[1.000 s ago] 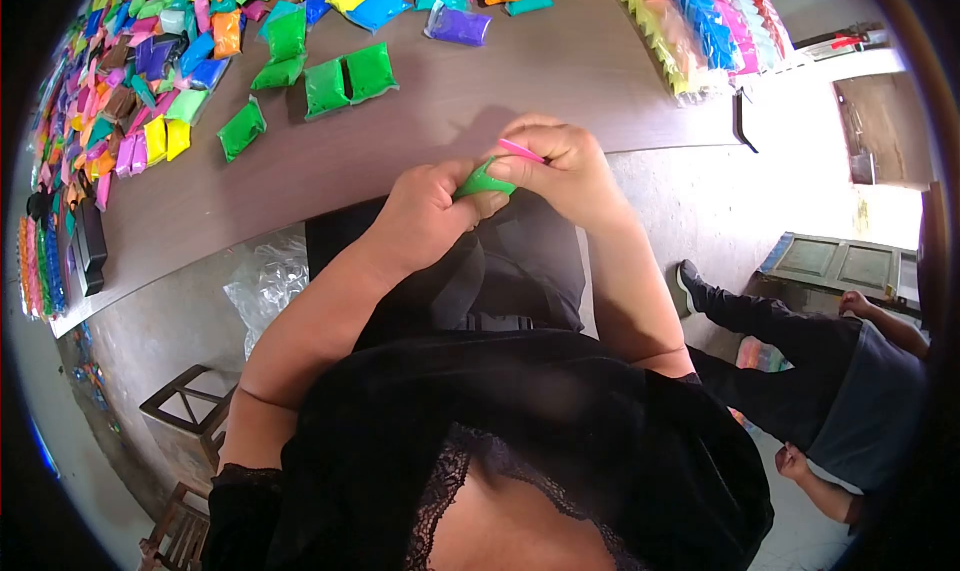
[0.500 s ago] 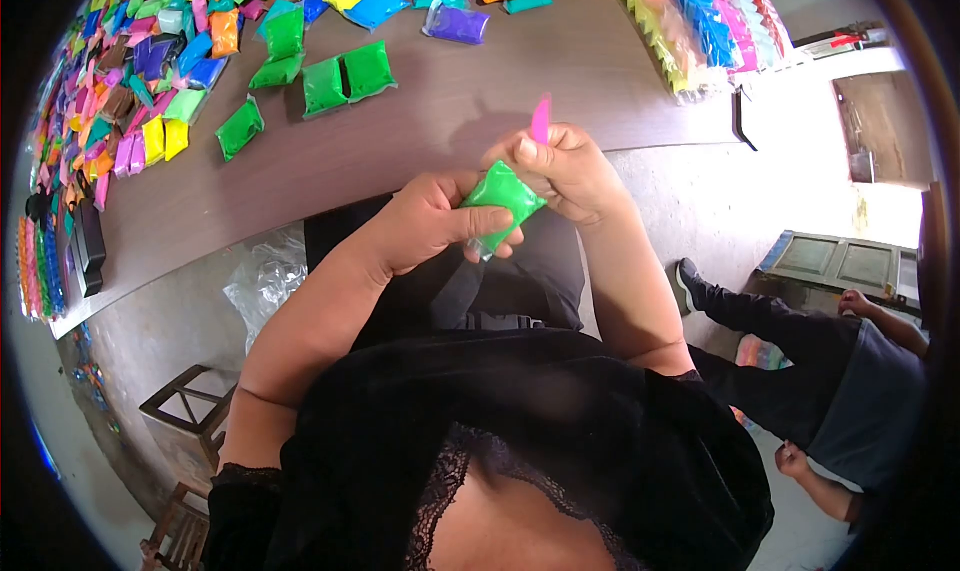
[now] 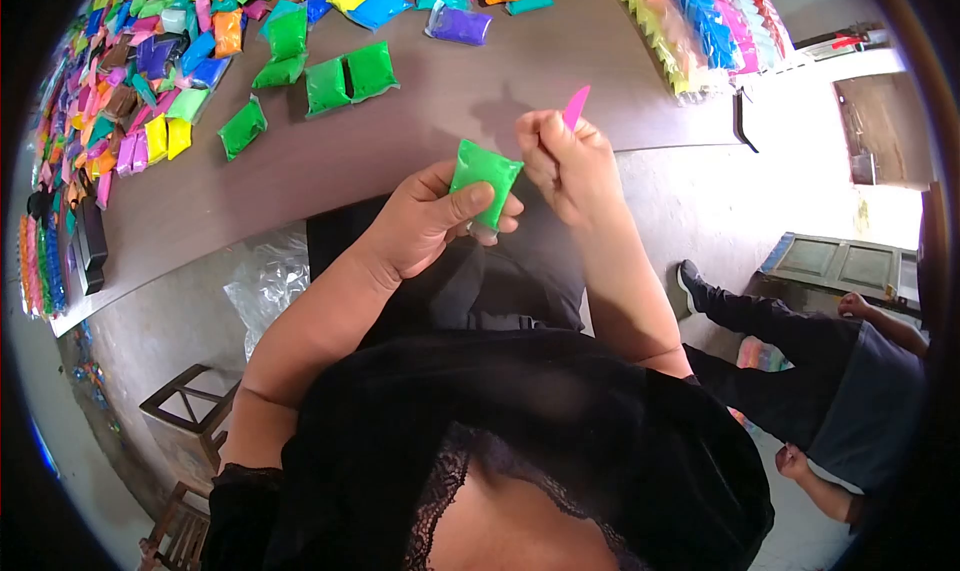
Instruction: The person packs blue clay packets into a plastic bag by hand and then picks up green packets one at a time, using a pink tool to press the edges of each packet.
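My left hand (image 3: 425,221) grips a small green packet (image 3: 483,181) of bright green material, held flat and upright just off the near edge of the brown table (image 3: 450,101). My right hand (image 3: 565,161) is closed around a thin pink tool (image 3: 576,105) whose pointed tip sticks up above the fingers. The two hands are close together, the right one a little apart from the packet's right edge.
Several green packets (image 3: 335,79) lie on the table, with many more coloured packets (image 3: 140,71) piled at the left and back. Strips of coloured bags (image 3: 700,26) lie at the back right. Another person (image 3: 840,371) sits at the right. A plastic bag (image 3: 265,286) lies below the table.
The left hand has turned the green packet out flat and lifted it. The right hand has pulled away from it and raised the pink tool upward.
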A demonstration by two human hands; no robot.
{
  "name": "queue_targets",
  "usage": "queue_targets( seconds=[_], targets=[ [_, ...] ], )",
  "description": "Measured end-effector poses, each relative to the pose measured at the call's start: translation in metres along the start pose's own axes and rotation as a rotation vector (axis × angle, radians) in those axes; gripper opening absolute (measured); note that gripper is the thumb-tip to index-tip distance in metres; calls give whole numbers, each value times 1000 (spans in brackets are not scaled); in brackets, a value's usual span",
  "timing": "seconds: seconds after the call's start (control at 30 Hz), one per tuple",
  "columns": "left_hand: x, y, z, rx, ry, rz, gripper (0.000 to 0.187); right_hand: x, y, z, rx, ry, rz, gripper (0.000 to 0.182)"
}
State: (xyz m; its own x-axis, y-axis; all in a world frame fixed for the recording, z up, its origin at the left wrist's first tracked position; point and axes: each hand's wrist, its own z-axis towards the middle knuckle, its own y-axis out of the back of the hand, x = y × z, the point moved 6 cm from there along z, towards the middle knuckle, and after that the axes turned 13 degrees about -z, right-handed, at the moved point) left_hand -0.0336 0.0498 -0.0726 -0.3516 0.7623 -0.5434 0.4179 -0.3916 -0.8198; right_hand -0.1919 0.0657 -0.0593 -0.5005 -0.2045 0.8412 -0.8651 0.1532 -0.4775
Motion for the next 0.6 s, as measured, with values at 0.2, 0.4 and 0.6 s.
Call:
queue_targets(
  seconds=[0.2, 0.4, 0.6],
  targets=[
    [1, -5, 0, 112, 47, -165, 29, 0, -16, -6, 152, 271, -162, 29],
    [-1, -3, -1, 116, 66, -138, 30, 4, -18, -7, 88, 449, -297, 12],
    [-7, -1, -3, -89, 25, 88, 28, 14, -4, 4, -34, 165, -64, 20]
  ],
)
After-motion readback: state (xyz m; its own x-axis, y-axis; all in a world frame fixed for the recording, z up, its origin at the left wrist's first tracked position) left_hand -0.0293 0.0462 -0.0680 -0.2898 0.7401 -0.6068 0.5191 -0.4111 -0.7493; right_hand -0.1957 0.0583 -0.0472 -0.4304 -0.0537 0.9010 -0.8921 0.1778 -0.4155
